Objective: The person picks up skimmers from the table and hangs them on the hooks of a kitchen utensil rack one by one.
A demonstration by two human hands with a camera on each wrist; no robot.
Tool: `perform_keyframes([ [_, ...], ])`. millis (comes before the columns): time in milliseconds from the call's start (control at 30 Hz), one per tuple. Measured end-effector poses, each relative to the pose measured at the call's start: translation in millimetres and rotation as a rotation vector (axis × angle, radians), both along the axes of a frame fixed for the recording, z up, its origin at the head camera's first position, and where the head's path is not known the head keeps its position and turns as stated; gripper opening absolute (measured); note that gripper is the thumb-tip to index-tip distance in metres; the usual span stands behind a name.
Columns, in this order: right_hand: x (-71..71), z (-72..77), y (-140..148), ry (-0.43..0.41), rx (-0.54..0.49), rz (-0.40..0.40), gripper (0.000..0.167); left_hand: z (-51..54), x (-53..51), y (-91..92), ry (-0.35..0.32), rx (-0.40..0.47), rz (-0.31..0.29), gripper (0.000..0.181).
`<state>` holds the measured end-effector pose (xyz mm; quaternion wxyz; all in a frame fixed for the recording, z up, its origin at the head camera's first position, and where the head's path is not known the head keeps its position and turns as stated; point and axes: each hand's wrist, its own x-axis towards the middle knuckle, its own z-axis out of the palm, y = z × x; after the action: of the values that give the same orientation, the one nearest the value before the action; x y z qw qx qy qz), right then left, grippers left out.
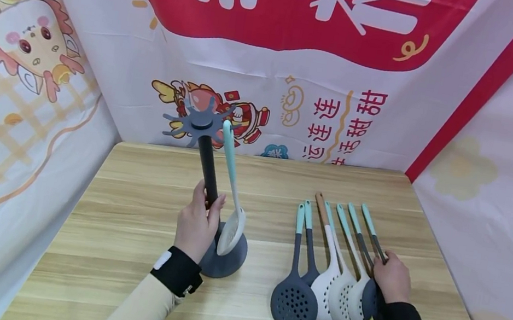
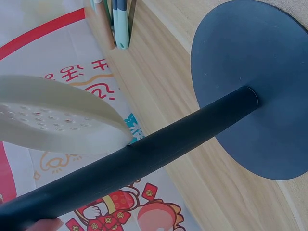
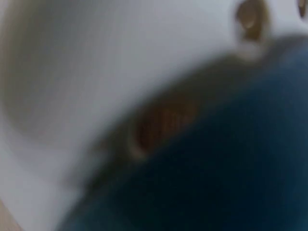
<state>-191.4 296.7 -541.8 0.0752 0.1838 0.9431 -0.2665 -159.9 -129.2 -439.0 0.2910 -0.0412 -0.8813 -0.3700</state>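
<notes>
My left hand (image 1: 196, 228) grips the black pole of a utensil stand (image 1: 208, 164), which has a grey hooked top and a round base. A white slotted ladle (image 1: 232, 231) with a mint handle hangs from the stand; its perforated bowl touches the pole in the left wrist view. At the right end of a row of utensils, my right hand (image 1: 393, 277) pinches the dark shaft of a mint-ended utensil (image 1: 369, 219). Hand and wristband hide its head, so its kind cannot be told. The right wrist view is blurred, filled by dark and white surfaces.
Beside the right hand lie a dark slotted skimmer (image 1: 294, 305), a white slotted utensil with a brown handle end (image 1: 327, 287) and several other utensils, heads overlapping. They lie on a wooden table (image 1: 123, 251). Printed cloth (image 1: 251, 60) hangs behind and at both sides.
</notes>
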Motion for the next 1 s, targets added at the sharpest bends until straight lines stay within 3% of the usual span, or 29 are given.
perform_keyframes([
  [700,-2.5,-4.5,1.6,-0.01,0.038,0.013,0.051,0.1,-1.2,-2.5,0.005,0.012,-0.018,0.039],
  [867,-2.6,-4.6,2.4,-0.01,0.043,0.014,0.05,0.3,-0.3,-3.6,0.003,0.01,-0.047,0.039],
  [1000,-1.9,-2.7,2.2,-0.018,0.043,0.022,0.048,1.9,1.8,-6.7,-0.044,0.034,-0.099,0.04],
])
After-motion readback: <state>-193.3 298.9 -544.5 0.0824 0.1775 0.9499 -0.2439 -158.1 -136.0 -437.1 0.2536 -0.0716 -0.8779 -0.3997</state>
